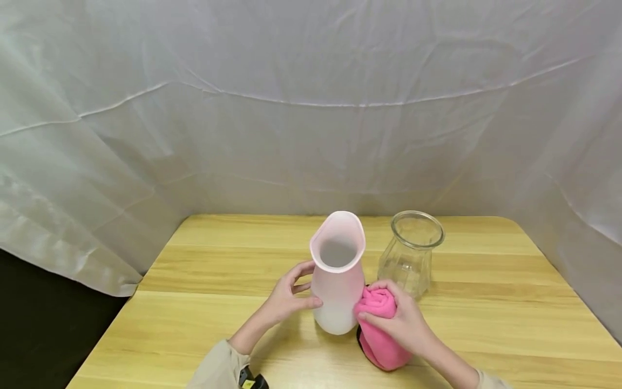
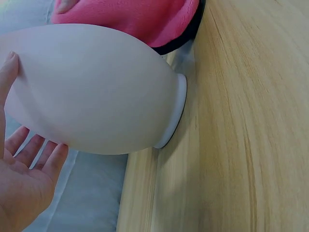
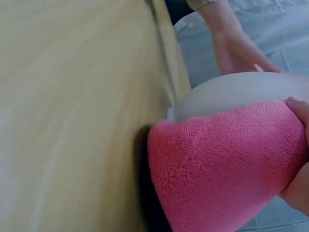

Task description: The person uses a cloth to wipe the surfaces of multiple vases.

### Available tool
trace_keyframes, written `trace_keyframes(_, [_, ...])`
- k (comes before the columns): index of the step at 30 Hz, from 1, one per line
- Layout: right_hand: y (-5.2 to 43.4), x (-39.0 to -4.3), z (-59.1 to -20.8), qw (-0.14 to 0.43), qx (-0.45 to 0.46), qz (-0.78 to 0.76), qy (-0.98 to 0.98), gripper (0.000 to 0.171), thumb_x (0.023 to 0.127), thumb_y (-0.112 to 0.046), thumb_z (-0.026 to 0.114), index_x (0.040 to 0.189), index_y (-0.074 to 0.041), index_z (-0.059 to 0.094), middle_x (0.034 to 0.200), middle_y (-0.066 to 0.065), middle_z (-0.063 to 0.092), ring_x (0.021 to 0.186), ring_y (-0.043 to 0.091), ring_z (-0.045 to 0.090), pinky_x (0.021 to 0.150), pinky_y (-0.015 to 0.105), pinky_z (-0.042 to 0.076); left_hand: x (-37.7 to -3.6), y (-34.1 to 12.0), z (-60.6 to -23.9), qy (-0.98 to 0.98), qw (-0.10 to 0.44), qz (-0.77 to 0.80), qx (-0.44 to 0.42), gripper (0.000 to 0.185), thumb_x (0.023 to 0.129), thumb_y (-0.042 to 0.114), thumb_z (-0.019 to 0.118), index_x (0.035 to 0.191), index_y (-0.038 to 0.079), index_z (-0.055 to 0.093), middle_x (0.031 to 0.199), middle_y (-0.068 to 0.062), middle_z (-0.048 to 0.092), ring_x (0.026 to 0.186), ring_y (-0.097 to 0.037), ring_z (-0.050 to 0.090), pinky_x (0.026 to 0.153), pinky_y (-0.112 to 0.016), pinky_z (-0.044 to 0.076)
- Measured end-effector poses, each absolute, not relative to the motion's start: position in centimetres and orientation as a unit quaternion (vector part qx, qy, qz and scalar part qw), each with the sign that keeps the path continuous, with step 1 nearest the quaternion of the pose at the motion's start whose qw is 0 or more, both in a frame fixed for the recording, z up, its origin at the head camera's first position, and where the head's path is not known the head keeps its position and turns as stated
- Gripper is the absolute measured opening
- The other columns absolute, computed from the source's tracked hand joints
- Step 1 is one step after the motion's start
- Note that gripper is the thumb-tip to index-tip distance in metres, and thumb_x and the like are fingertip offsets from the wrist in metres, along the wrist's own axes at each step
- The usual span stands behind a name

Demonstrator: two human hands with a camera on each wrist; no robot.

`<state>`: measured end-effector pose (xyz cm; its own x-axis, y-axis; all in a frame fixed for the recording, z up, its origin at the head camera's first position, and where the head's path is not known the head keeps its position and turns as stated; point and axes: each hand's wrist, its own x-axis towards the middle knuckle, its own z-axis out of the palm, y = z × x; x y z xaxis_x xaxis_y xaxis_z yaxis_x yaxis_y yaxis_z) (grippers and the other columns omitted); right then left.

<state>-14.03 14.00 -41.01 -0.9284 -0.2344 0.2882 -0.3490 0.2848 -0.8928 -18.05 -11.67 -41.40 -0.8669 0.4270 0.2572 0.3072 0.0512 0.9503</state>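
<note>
A tall vase, pale pink at its wavy, flared mouth and white lower down, stands upright on the wooden table. My left hand holds its left side, thumb at the front and fingers spread round the far side; the left wrist view shows the fingertips against its rounded body. In my right hand is a rolled, fuzzy pink towel with black edging, gripped near its coiled top. This roll sits close against the vase's right side. Its black-edged lower end is down by the tabletop.
Behind the right hand stands a clear glass jar with a thick round rim and faceted sides. The wooden table is bordered by hanging pale cloth at the back and sides. A black device sits at the left cuff.
</note>
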Motion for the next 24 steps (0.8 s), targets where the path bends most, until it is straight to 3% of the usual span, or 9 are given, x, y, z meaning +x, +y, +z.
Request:
trace_keyframes(7, [14.4, -13.9, -42.0, 0.052, 0.183, 0.537, -0.822, 0.039, 0.066, -0.023, 0.081, 0.096, -0.016, 0.057, 0.093, -0.001, 0.059, 0.082, 0.007, 0.058, 0.069, 0.024, 0.053, -18.0, -11.6, -41.5, 0.721, 0.046, 0.643, 0.255, 0.071, 0.072, 0.018, 0.077, 0.132, 0.006, 0.042, 0.131, -0.011, 0.045, 0.122, -0.026, 0.04, 0.095, -0.03, 0.044])
trace_keyframes(15, [14.7, -14.0, -42.3, -0.006, 0.186, 0.529, -0.828, 0.038, 0.069, -0.03, 0.078, 0.096, -0.014, 0.055, 0.088, 0.001, 0.059, 0.079, 0.006, 0.056, 0.066, 0.022, 0.052, -18.1, -11.7, -41.7, 0.721, 0.043, 0.642, 0.258, 0.069, 0.073, 0.018, 0.076, 0.133, 0.008, 0.042, 0.132, -0.01, 0.044, 0.122, -0.025, 0.04, 0.096, -0.03, 0.044])
trace_keyframes(19, [15.0, -14.2, -42.2, 0.0, 0.186, 0.526, -0.83, 0.038, 0.069, -0.029, 0.078, 0.096, -0.014, 0.056, 0.088, 0.001, 0.06, 0.077, 0.007, 0.058, 0.065, 0.023, 0.053, -17.9, -11.8, -41.9, 0.724, 0.042, 0.638, 0.258, 0.068, 0.075, 0.018, 0.074, 0.134, 0.008, 0.041, 0.134, -0.009, 0.043, 0.123, -0.025, 0.039, 0.096, -0.03, 0.043])
trace_keyframes(24, [15.4, -14.2, -41.5, 0.007, 0.172, 0.538, -0.825, 0.039, 0.07, -0.024, 0.078, 0.099, -0.011, 0.056, 0.091, 0.006, 0.062, 0.077, 0.008, 0.06, 0.066, 0.024, 0.054, -17.4, -11.8, -42.1, 0.732, 0.029, 0.634, 0.247, 0.067, 0.076, 0.014, 0.073, 0.134, 0.01, 0.04, 0.135, -0.008, 0.043, 0.123, -0.026, 0.039, 0.098, -0.039, 0.041])
